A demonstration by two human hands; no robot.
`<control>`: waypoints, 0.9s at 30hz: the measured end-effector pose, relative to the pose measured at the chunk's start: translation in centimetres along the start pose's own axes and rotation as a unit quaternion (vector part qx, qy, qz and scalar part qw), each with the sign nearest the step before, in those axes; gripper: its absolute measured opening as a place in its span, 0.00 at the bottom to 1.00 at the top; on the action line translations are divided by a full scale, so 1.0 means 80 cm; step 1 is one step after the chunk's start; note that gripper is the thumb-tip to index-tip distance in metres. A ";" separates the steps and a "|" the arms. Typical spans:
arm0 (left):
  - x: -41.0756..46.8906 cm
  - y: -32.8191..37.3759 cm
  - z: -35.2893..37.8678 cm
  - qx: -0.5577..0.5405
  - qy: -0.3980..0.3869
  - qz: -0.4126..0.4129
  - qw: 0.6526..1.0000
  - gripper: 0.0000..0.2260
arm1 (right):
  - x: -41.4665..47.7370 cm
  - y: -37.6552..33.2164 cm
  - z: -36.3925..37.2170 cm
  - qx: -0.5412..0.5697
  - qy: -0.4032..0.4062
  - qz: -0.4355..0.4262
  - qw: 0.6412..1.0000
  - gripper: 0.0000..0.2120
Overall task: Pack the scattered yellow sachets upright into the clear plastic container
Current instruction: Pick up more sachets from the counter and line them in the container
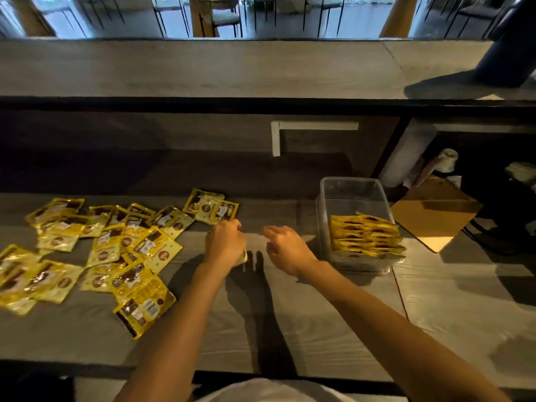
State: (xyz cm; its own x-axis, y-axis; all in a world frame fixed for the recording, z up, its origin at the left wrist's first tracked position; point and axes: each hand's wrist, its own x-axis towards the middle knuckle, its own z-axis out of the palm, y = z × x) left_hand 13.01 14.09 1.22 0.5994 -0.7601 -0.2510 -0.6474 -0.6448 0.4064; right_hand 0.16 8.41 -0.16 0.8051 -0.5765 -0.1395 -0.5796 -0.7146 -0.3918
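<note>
Sachets [95, 250] lie all over the left part of the grey counter [290, 329]. They are yellow with brown and white marks, and many lie flat on top of each other. 2 more yellow sachets [211, 207] lie apart from the big pile, a bit farther back, near the middle.

On the right stands the clear plastic container [352, 195]. A row of packed sachets [365, 236] stands on edge in its near half. The far half looks bare.

Both hands are over the counter between the pile and the container. The left hand [224, 242] is curled, with the fingers bent in, right at the near edge of the 2 sachets. A small pale bit shows under its wrist side, but it is too small to tell what it is, so I cannot tell if this hand holds something. The right hand [285, 249] is loose and partly open, with nothing in it. It is near the container but not touching it.

A brown cardboard sheet [435, 213] lies to the right of the container. A higher shelf [203, 68] runs along the back.
</note>
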 end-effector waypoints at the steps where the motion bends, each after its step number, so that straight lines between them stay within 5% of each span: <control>1: -0.002 -0.022 -0.001 0.026 -0.012 -0.028 0.999 0.16 | 0.008 -0.015 0.014 -0.002 -0.035 -0.002 0.999 0.22; 10: -0.028 -0.177 0.005 0.101 -0.143 -0.160 0.972 0.22 | 0.054 -0.088 0.102 -0.088 -0.155 0.015 0.984 0.26; 20: -0.026 -0.151 0.013 -0.046 -0.209 0.079 0.974 0.27 | 0.021 -0.090 0.097 -0.083 -0.053 0.101 0.990 0.16; 23: -0.029 -0.156 0.013 0.037 -0.201 0.133 0.970 0.32 | 0.025 -0.076 0.093 -0.008 -0.017 0.107 0.994 0.19; 27: -0.025 -0.169 0.023 0.167 -0.261 0.167 0.936 0.38 | 0.032 -0.060 0.087 -0.061 -0.156 0.048 0.985 0.31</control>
State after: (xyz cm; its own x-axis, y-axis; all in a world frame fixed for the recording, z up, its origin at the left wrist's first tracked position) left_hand 19.70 24.15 -5.39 0.0821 -0.8037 -0.5894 -0.9213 -0.2868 0.2628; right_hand 5.88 13.11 -4.97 0.7348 -0.5071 -0.4504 -0.6501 -0.7160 -0.2544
